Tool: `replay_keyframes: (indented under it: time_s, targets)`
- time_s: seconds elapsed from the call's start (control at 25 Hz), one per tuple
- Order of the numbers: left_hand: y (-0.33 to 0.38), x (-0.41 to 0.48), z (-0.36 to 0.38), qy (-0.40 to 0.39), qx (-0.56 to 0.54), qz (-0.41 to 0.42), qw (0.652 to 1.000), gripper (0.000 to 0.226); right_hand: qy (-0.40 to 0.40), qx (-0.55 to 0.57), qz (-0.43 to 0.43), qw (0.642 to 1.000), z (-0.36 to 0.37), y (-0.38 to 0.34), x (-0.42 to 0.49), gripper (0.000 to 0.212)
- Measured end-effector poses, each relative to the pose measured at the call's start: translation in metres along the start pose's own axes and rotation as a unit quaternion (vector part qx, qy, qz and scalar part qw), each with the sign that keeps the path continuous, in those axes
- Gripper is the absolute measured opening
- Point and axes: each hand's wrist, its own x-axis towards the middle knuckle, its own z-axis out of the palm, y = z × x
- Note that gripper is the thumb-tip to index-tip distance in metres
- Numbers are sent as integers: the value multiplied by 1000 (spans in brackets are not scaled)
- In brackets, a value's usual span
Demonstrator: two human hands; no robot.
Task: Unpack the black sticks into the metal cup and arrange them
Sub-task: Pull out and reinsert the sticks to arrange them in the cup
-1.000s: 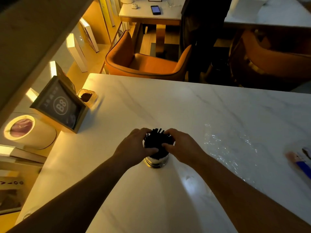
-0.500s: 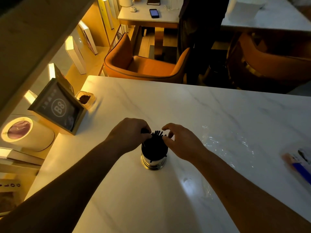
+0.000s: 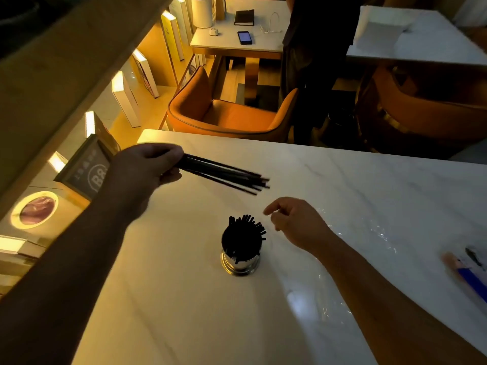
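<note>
A shiny metal cup stands on the white marble table, filled with upright black sticks. My left hand is raised up and to the left of the cup, shut on a small bundle of black sticks that point to the right, nearly level. My right hand hovers just right of the cup's top with loosely curled fingers and holds nothing.
A framed "B8" sign stands at the table's left edge. Crumpled clear plastic wrap lies right of the cup, with a blue item near the right edge. An orange chair and a standing person are beyond the table.
My left hand has pulled a bundle of sticks out of the cup and lifted it up and to the left. My right hand has come off the sticks and drawn back to the right.
</note>
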Motion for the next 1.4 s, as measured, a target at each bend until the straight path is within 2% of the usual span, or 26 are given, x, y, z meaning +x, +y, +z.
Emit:
replay_keyframes:
  time_s: [0.04,0.08,0.12,0.16,0.2,0.24,0.32,0.44,0.48,0.56,0.64,0.72,0.8,0.92,1.16,1.28,1.4]
  targets:
    - [-13,-4,8,17,-89,-48,995,11,-67,45,2,997,2,-6,-4,20]
    - [-26,-9,19,16,-162,-93,982,12,-130,121,8,984,6,-15,-7,34]
    - [-40,-16,32,4,-210,-132,969,12,-165,236,22,957,11,-24,-9,49]
    - [-52,-24,45,-12,-238,-162,958,12,-165,363,43,916,14,-33,-8,56]
    - [-63,-31,57,-30,-252,-184,950,13,-135,459,53,876,16,-41,-6,54]
    - [-74,-37,65,-50,-259,-201,944,17,-86,503,51,858,15,-47,-3,43]
    - [-92,-43,72,-90,-212,-214,949,23,16,425,26,905,8,-51,2,24]
    - [-110,-32,68,-105,74,-141,982,22,78,256,-30,963,-1,-42,0,22]
    - [-114,-27,68,-98,172,-100,975,28,75,207,-37,975,2,-39,-2,22]
    - [-120,-18,74,-123,332,-37,934,45,40,108,-30,993,18,-31,-4,21]
    - [-126,-12,86,-177,413,-15,893,57,-6,11,-22,1000,35,-20,-4,17]
    - [-132,-8,96,-198,461,28,865,47,-11,-43,-35,998,42,-12,-4,24]
    - [-134,-6,99,-184,475,71,857,26,23,-41,-33,998,39,-5,-4,33]
    - [-132,-6,98,-177,484,79,853,7,14,-44,-31,998,39,6,-4,29]
    - [-86,-2,83,-184,492,105,845,12,20,-87,-31,996,43,11,-7,38]
    - [-34,7,61,-166,454,116,868,7,50,-95,-44,993,36,6,-6,33]
    - [4,15,23,-85,342,99,931,6,104,-53,-60,991,24,-3,-5,25]
